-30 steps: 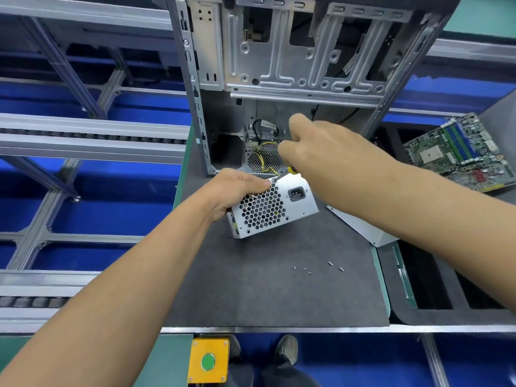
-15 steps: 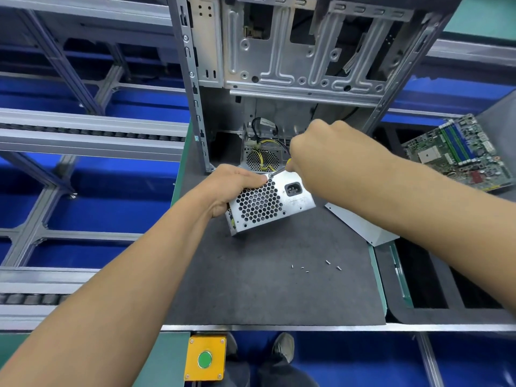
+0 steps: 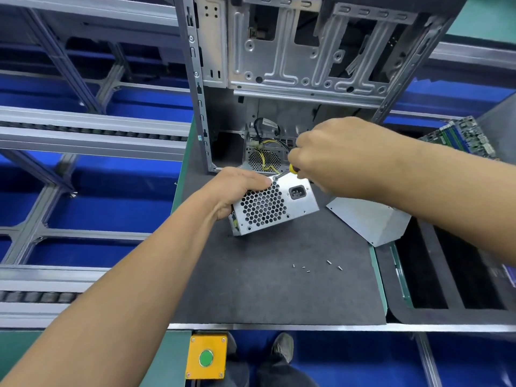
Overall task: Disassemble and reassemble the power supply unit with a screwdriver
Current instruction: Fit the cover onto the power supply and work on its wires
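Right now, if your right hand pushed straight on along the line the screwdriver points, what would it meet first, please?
The screwdriver tip already sits at the top corner of the power supply, so the right hand would press into that corner. Just beyond it are the left hand's fingers, though depth is unclear.

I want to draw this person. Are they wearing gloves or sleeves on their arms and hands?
No gloves. The left hand and right hand are bare, and both forearms are bare too, with no sleeves, watch, rings or bracelets showing anywhere in view.
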A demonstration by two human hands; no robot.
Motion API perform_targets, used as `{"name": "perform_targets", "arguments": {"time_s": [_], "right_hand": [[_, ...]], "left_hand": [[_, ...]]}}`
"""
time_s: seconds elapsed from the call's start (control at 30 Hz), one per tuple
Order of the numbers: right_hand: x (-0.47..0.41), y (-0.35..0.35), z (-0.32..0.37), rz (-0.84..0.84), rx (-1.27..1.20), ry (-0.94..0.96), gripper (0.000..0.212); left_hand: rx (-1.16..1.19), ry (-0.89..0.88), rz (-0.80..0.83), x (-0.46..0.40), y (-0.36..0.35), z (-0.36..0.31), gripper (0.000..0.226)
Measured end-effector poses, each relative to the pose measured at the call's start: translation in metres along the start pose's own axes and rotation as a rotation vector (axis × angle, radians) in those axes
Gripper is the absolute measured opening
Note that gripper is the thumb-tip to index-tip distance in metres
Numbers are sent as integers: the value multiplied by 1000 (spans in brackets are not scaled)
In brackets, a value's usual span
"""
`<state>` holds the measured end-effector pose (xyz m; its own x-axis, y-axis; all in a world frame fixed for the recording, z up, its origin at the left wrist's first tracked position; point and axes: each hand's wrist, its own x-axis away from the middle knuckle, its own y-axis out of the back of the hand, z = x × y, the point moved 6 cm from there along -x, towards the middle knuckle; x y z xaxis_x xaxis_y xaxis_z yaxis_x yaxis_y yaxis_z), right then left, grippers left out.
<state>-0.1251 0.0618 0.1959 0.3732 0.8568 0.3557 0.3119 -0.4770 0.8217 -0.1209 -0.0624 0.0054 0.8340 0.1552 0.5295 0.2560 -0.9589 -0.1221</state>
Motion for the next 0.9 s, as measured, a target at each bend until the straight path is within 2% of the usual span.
{"name": "perform_targets", "arguments": {"time_s": [0.1, 0.2, 0.33, 0.4, 0.43, 0.5, 0.6, 0.63, 0.7, 0.8, 0.83, 0.9], "right_hand": [[1, -5, -1, -16, -21, -89, 41], [8, -21, -4, -72, -347, -356, 42], [23, -60, -17, 104, -979, -730, 36], [32, -67, -24, 161, -1107, -800, 42], [33, -65, -28, 156, -1068, -760, 44], [30, -56, -30, 63, -827, -588, 40], [30, -28, -11, -118, -189, -254, 21], [30, -23, 0, -136, 16, -141, 17], [31, -22, 14, -91, 180, -47, 21], [28, -28, 17, 27, 127, -153, 32], [26, -30, 15, 11, 1, -236, 39], [24, -45, 6, 38, -456, -455, 43]], "left_hand": [[-18, -5, -15, 0, 0, 2, 4], [-12, -8, -18, 1, -2, 6, 6], [12, -16, -18, 6, -8, 13, 16], [18, -29, -2, 10, -11, 13, 17], [16, -38, 3, 12, -13, 13, 19], [16, -50, 9, 16, -16, 14, 21], [27, -55, 10, 19, -17, 14, 23], [37, -54, 12, 20, -18, 14, 24], [55, -53, 6, 21, -18, 14, 23], [60, -59, 2, 21, -19, 16, 15], [58, -61, -2, 21, -19, 16, 12], [60, -64, -10, 22, -19, 17, 13]]}}
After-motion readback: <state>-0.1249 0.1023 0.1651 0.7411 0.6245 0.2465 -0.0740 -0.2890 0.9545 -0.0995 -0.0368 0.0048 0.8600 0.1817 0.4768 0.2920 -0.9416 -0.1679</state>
